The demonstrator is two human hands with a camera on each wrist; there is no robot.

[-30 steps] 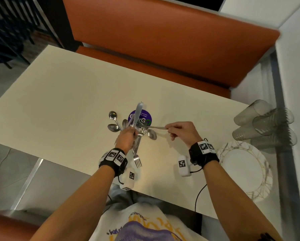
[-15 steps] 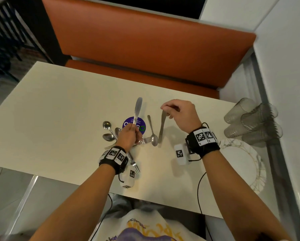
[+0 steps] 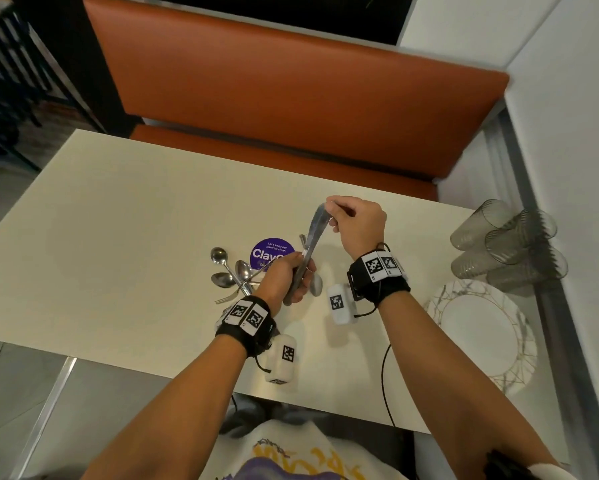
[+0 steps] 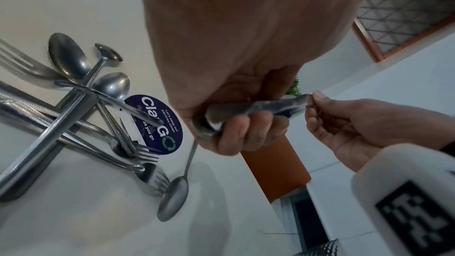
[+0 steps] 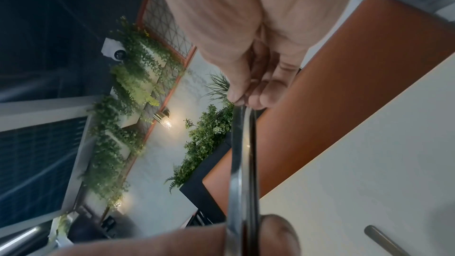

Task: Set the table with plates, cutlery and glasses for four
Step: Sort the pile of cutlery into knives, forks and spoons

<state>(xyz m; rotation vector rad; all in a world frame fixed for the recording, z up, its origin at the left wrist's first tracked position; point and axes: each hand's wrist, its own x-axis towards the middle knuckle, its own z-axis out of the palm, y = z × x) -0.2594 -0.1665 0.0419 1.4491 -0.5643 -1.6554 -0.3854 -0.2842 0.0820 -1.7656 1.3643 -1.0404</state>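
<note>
Left hand (image 3: 284, 278) curled round the handles of two table knives (image 3: 312, 237), held above the surface (image 3: 118, 237), blades slanting up and away; right hand (image 3: 357, 223) pinches the blade tips between thumb and fingers (image 4: 317, 100); in the right wrist view the two blades (image 5: 242, 163) lie flat against each other, edge-on.

Loose cutlery heap (image 3: 234, 275) on the surface just left of the left hand: spoons, forks and handles crossed over one another (image 4: 74, 108); one spoon (image 4: 173, 200) lies apart, below the left hand, bowl toward the near edge.

Round purple sticker (image 3: 272, 252) on the surface, partly under the heap and partly hidden by the left hand; the text on it reads "Let's keep our pantries clean" (image 4: 157, 124).

Stack of white plates with gold veining (image 3: 481, 334) at the right near corner; ribbed tumblers (image 3: 506, 244) lying on their sides just beyond it, by the wall.

Orange bench seat (image 3: 291, 98) along the far side of the surface.
</note>
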